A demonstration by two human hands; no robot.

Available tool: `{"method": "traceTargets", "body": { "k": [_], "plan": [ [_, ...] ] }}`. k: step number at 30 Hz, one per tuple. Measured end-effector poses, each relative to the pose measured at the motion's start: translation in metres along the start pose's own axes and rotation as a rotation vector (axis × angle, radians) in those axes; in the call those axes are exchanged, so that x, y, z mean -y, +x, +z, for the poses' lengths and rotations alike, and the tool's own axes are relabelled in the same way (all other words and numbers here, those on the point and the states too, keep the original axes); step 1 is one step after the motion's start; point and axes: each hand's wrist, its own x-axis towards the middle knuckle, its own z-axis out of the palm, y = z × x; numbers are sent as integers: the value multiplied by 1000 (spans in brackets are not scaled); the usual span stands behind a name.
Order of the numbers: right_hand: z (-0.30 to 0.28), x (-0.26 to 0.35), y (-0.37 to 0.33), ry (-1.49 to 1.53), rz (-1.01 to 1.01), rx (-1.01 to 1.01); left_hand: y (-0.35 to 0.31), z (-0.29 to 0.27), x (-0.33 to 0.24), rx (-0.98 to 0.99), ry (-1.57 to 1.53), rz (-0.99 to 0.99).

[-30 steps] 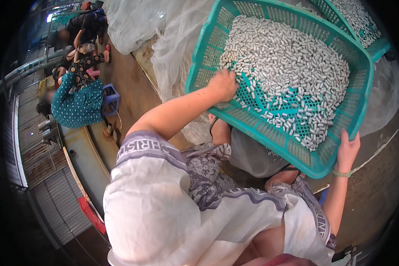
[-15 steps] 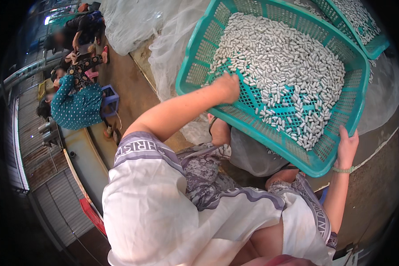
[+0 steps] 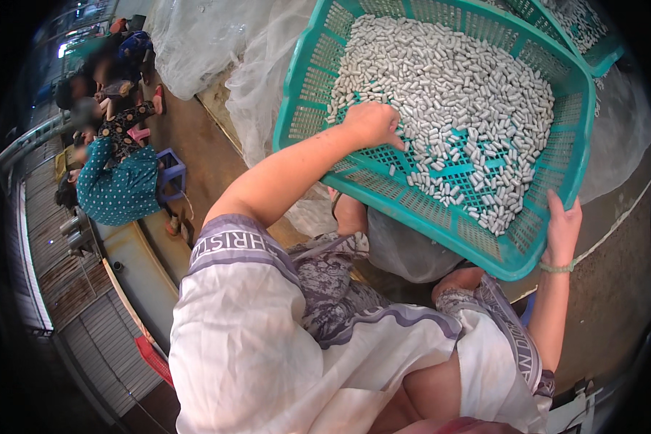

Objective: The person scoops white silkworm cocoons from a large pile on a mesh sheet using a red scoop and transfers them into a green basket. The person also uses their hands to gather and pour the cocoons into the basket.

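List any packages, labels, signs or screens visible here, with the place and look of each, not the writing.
No packages, signs or screens are visible.
Lettered band: on the person's left sleeve, a grey-purple strip with pale letters.
Second lettered band: on the right sleeve, same colours, partly folded.
The teal basket, held by the left hand and right hand, has no label.

Both hands (image 3: 372, 123) (image 3: 563, 230) raised, fingers curled

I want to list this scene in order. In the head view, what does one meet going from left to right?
Seated person in a dotted teal top → small blue stool → left hand on the white pellets → teal plastic basket of small white pellets → right hand gripping the basket's rim.
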Motion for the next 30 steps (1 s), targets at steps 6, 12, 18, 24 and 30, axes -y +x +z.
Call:
{"method": "traceTargets", "body": {
  "k": [6,12,18,24,30],
  "plan": [
    [7,5,-4,-8,-2,-12,2,8,4,-144,123,299],
    [4,-9,-2,-51,-70,-38,6,11,-3,-234,265,466],
    [6,1,0,-32,-14,-50,9,19,-21,-307,199,726],
    [8,-1,-4,-9,-83,-40,61,59,-148,-363,123,1329],
    [9,-1,-1,-27,-67,-28,115,7,-78,-713,363,747]
  ]
}}
